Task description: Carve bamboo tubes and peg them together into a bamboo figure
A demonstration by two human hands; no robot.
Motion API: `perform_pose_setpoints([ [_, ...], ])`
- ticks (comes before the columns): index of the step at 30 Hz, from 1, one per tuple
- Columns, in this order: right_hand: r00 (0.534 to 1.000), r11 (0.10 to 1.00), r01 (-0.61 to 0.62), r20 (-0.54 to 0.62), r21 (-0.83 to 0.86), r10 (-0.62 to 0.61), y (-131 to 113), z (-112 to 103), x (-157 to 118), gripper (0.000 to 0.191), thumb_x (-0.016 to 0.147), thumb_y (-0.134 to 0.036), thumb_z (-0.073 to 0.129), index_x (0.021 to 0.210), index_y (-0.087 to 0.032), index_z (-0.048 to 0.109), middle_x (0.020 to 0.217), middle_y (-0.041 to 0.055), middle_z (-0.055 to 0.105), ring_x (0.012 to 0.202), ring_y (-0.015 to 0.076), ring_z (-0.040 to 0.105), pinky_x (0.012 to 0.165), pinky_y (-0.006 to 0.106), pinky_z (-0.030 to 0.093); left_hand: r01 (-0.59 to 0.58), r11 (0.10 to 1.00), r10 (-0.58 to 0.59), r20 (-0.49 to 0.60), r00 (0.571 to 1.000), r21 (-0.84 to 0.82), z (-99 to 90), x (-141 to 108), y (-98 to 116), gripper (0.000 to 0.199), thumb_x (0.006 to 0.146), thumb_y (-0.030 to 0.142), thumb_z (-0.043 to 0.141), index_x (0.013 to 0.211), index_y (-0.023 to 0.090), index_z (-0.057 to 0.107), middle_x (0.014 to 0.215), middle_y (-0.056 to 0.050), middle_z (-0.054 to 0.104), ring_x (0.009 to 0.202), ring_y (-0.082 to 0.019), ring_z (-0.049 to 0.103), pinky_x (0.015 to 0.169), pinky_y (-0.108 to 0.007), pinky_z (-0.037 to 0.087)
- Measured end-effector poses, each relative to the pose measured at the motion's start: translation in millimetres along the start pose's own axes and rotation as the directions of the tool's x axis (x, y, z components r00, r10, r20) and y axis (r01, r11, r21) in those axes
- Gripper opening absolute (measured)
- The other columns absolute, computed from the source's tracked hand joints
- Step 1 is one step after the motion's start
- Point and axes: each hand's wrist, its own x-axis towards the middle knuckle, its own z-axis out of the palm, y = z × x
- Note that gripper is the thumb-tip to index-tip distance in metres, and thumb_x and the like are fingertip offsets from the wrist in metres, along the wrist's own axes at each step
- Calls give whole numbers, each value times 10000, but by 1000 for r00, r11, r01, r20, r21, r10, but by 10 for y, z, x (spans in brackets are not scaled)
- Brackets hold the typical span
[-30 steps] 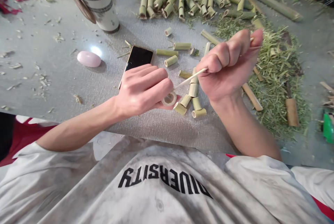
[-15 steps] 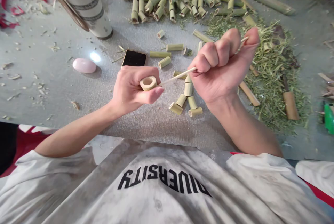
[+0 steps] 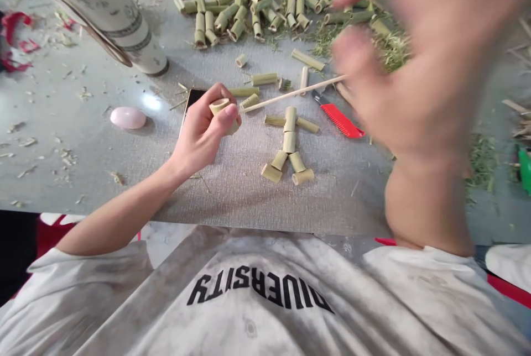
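My left hand (image 3: 207,124) is closed around a short bamboo ring (image 3: 219,105), its open end facing up. A thin pale stick (image 3: 290,94) runs from beside the left thumb up to the right. My right hand (image 3: 410,57), raised and blurred, has thumb and fingers apart; the stick's far end reaches its thumb side, and nothing is gripped between the fingertips. Between and below the hands, short bamboo pieces (image 3: 289,141) lie in a figure shape with arms, legs and feet. A red-handled knife (image 3: 342,121) rests right of the figure.
Many cut bamboo tubes (image 3: 249,8) are heaped at the back. A tall patterned cylinder (image 3: 136,41) stands back left, near a pink oval object (image 3: 128,118). A dark phone (image 3: 194,97) is partly behind my left hand. Green shavings (image 3: 481,168) lie at right.
My right hand has let go of the stick, opened and moved up and right, nearer the camera. My left hand has shifted slightly left and up. The red knife now shows.
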Motion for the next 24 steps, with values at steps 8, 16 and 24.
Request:
perform_pose_setpoints([
  [8,853,869,418,443,-264,-275,-197,359,-926,284,1143,-130,501,1102,-182,777,914,65,787,748,204,659,596,383,268,65,993,-50,141,989,-103,193,-324,350,345,1159,622,577,1136,278,574,775,20,609,625,-143,526,566,-299,490],
  [16,876,987,145,457,63,-157,-203,521,-1225,330,1222,-284,464,1047,-185,725,828,24,729,671,153,586,637,331,315,-64,990,83,-151,985,125,442,-614,343,423,1178,604,548,948,249,552,645,56,534,503,-99,456,476,-248,370],
  [24,854,927,318,486,-201,-188,-223,479,-1292,291,1193,-131,424,1080,-154,691,926,62,754,757,176,682,609,361,273,395,842,-325,239,915,-367,327,-581,462,409,1110,585,674,931,243,537,613,80,463,486,-79,351,460,-206,297],
])
